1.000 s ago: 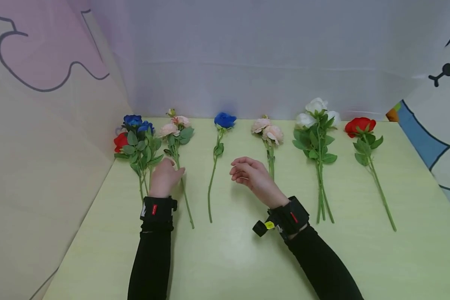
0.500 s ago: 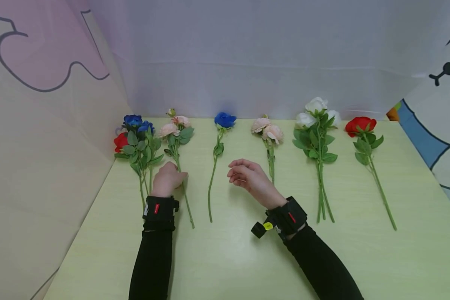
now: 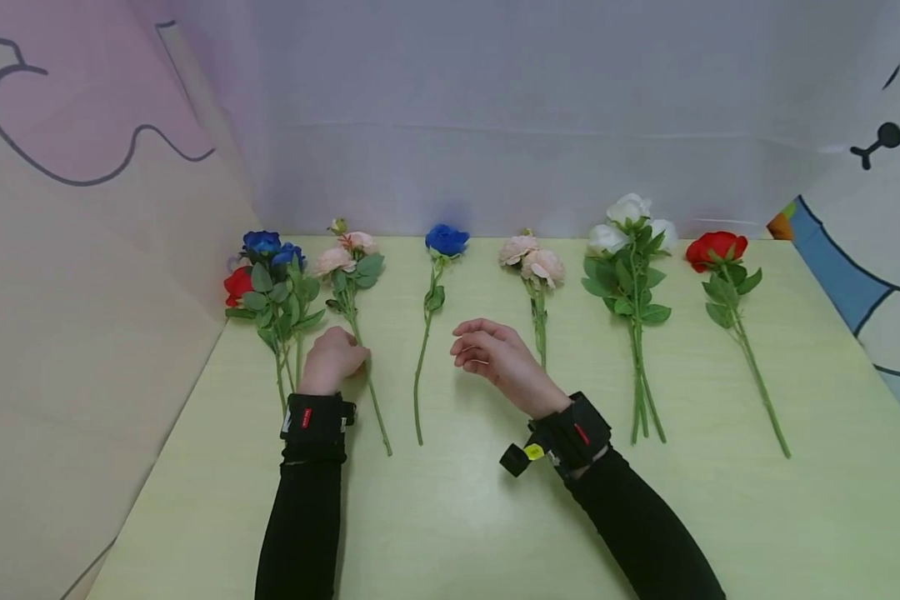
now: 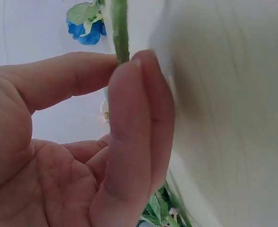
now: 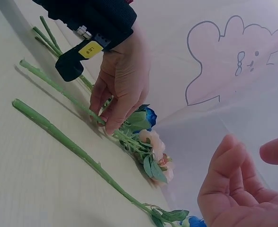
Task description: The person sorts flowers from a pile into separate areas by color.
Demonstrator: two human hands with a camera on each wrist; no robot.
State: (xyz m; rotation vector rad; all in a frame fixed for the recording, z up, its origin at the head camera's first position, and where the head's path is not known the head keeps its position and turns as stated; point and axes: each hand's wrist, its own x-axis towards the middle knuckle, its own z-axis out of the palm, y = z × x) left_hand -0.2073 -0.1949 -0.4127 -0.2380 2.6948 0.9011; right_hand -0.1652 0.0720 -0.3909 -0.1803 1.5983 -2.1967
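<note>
I'm seeing in the left wrist view what the head view is hiding: my left hand (image 4: 82, 156) is pinching the pink flower stem (image 4: 120, 30) between thumb and fingertips, low against the table (image 3: 457, 500). My right hand (image 3: 498, 358) is hovering beside the blue rose (image 3: 447, 240), fingers loosely curled, holding nothing.

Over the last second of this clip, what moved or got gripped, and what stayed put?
The left hand slid slightly toward the person along the pink flower stem and now pinches it between thumb and fingers. The right hand drifted a little left, still holding nothing, beside the blue rose's stem. All the flowers on the table lie as before.
</note>
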